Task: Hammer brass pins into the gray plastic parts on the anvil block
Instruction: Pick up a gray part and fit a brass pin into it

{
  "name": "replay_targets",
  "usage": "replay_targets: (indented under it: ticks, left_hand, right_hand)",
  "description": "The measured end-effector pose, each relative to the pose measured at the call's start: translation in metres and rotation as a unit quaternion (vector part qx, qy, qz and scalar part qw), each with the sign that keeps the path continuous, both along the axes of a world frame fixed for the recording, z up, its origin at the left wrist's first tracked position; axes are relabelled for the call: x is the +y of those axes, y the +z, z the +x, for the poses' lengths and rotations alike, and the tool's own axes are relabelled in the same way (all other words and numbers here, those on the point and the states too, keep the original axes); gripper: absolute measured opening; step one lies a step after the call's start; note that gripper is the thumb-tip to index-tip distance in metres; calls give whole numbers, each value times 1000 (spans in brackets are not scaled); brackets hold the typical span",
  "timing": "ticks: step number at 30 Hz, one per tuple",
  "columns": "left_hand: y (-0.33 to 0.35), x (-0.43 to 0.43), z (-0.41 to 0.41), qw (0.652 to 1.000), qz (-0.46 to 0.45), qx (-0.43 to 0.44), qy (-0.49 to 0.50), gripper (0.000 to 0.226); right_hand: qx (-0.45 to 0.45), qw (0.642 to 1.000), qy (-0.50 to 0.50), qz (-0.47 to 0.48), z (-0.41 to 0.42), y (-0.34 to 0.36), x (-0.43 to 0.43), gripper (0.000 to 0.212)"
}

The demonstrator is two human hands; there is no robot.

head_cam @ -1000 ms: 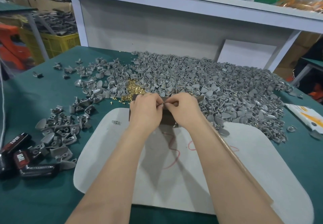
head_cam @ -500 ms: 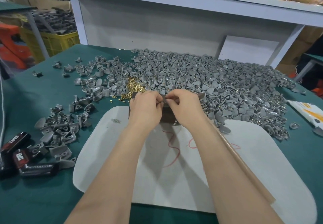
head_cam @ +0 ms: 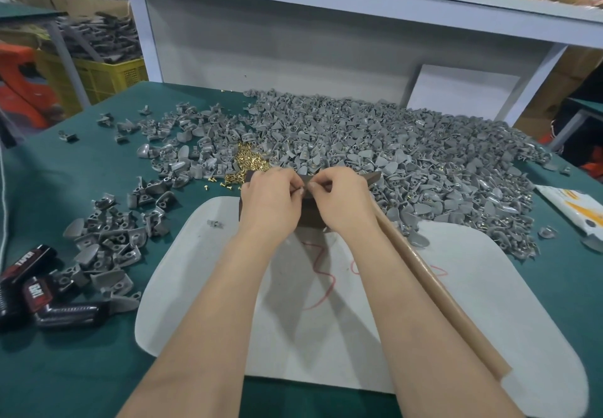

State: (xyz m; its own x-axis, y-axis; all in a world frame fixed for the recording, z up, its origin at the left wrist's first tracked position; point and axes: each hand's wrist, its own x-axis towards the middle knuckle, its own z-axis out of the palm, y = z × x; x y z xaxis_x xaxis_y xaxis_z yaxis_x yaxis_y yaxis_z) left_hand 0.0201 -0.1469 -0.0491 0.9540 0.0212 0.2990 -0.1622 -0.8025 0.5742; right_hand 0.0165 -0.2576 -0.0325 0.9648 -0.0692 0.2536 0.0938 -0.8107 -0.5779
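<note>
Anvil block point(head_cam: 311, 218) largely behind left hand point(head_cam: 270, 199) and right hand point(head_cam: 342, 199); item at their fingertips point(head_cam: 312, 186) indistinct.

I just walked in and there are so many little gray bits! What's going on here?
A person is working at a green table. Their left hand and right hand pinch one small gray part together, just above the dark anvil block. A pile of brass pins sits right behind it, next to a huge heap of gray parts. A long wooden handle lies beside the right forearm, and nobody is hammering now.
</note>
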Motion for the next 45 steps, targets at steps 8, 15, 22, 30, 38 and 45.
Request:
replay_targets:
  ticks: [8, 15, 22, 30, 38, 45]
  left_hand:
    - [2, 0, -2, 1000, -1, 2, -7, 13]
    - [6, 0, -3, 1000, 25, 5, -11, 18]
    - [6, -1, -6, 999, 30, -2, -12, 18]
    - [5, 0, -5, 1000, 26, 2, -13, 19]
    - [2, 1, -1, 1000, -17, 6, -6, 9]
    - [1, 0, -2, 1000, -19, 6, -3, 8]
  right_hand:
    - [-5, 997, -9, -76, 0, 3, 5, 17]
    - [-51, 985, -7, -163, -3, 4, 13, 15]
    - [-66, 986, -13, -155, -7, 2, 16, 21]
    - [-74, 985, -10, -156, -5, -2, 14, 19]
    - [-5, 993, -115, -37, -12, 8, -47, 20]
    - [186, 969, -109, -119, -21, 6, -66, 24]
